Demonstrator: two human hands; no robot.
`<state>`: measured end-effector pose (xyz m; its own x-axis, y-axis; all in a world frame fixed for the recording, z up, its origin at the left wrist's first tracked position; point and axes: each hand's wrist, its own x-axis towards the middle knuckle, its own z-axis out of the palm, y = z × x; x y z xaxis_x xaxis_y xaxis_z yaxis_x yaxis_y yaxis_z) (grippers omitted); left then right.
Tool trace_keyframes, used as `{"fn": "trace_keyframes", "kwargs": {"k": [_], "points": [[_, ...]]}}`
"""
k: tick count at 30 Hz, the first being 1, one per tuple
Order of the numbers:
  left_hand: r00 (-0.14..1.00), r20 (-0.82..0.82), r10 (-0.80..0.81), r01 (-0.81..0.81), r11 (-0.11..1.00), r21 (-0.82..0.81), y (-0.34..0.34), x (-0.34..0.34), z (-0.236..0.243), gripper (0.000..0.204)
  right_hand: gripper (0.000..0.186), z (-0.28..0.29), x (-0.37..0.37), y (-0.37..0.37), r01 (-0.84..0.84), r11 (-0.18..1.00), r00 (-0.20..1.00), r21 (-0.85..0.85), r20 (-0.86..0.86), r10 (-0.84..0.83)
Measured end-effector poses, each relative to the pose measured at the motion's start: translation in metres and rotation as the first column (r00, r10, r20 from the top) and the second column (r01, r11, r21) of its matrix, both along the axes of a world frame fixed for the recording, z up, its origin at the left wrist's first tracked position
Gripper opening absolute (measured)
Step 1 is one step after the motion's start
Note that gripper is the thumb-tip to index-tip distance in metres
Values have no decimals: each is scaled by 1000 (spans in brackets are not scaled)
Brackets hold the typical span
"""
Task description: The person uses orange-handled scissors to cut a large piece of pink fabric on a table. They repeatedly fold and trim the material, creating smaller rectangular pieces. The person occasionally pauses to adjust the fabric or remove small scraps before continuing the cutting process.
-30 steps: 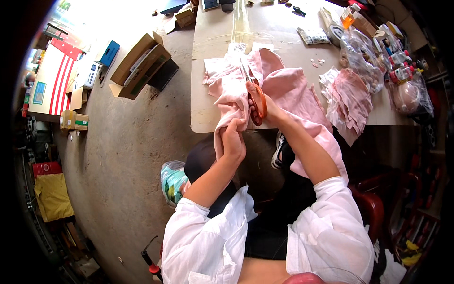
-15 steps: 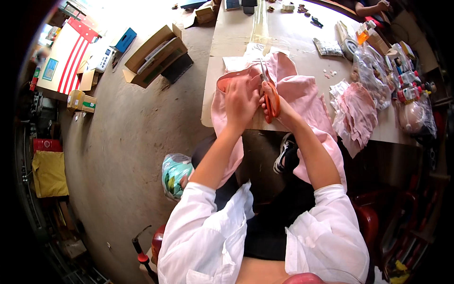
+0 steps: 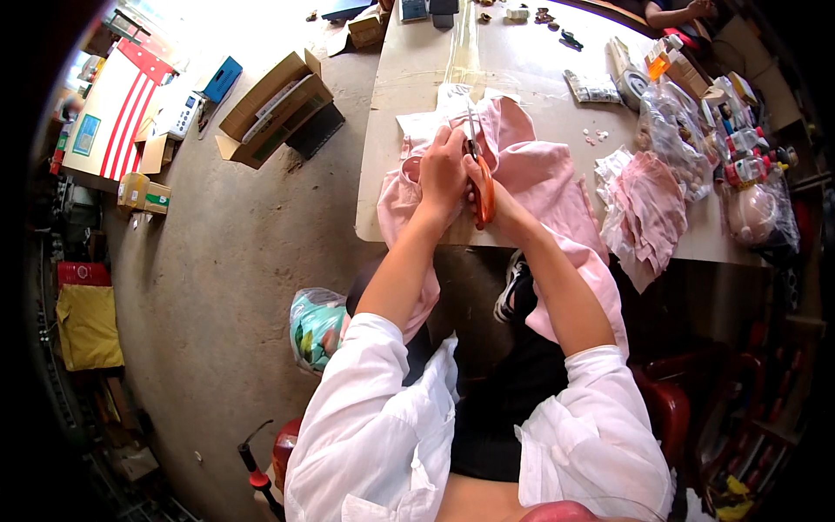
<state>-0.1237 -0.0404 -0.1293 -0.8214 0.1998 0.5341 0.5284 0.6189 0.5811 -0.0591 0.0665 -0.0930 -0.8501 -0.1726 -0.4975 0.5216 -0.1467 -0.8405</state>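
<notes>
My right hand [image 3: 502, 208] held orange scissors [image 3: 488, 190] pointing far; my left hand [image 3: 443, 177] was just left, over pink cloth [image 3: 541, 180], its pinch hidden.

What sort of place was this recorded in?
Probably a workshop or garage-type workroom, though not certain: it has a rough bare floor, an open cardboard box and a cluttered table with pink cloth on it.
</notes>
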Motion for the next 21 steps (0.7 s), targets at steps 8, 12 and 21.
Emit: {"fn": "trace_keyframes", "kwargs": {"k": [8, 12, 21], "points": [[998, -17, -55, 56, 998, 24, -3, 3, -3, 14, 58, -36, 2, -4, 128, 975, 981, 181, -165, -98], [1000, -25, -10, 10, 1000, 3, -1, 1, -5, 16, 57, -43, 1, -5, 189, 951, 958, 243, -261, -123], [974, -108, 201, -215, 966, -146, -10, -27, -11, 22, 62, -26, 22, -12, 80, 979, 992, 187, -106, -61]]}}
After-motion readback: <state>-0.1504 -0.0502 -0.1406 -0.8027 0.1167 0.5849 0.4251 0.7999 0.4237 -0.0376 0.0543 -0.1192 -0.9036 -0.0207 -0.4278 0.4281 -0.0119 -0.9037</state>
